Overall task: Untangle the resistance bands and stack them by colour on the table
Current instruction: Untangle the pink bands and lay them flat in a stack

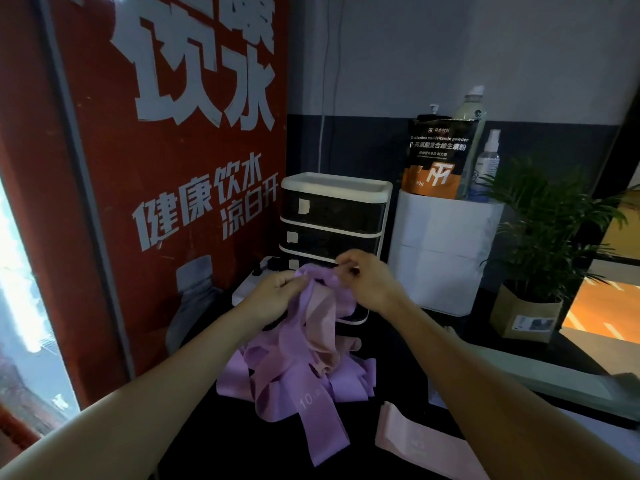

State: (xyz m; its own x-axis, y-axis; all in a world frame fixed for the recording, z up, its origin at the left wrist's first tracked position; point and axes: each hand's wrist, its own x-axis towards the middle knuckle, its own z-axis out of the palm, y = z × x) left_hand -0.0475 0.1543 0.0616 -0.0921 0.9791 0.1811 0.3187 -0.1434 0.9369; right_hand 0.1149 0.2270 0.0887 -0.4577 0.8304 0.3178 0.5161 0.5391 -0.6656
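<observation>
A tangle of purple and pink resistance bands (304, 368) hangs from both hands down to the dark table (221, 427). My left hand (273, 296) grips the top of the bundle on its left side. My right hand (367, 278) pinches a purple loop at the top right, level with the left hand. One purple band marked "10" (313, 407) trails toward the table's front. A single pale pink band (419, 441) lies flat on the table to the right, partly under my right forearm.
A black-and-white drawer unit (332, 220) stands just behind the hands. A white box (443, 251) with a powder bag (436, 157) and bottles is to its right, then a potted plant (540, 237). A red poster panel (166, 150) walls the left.
</observation>
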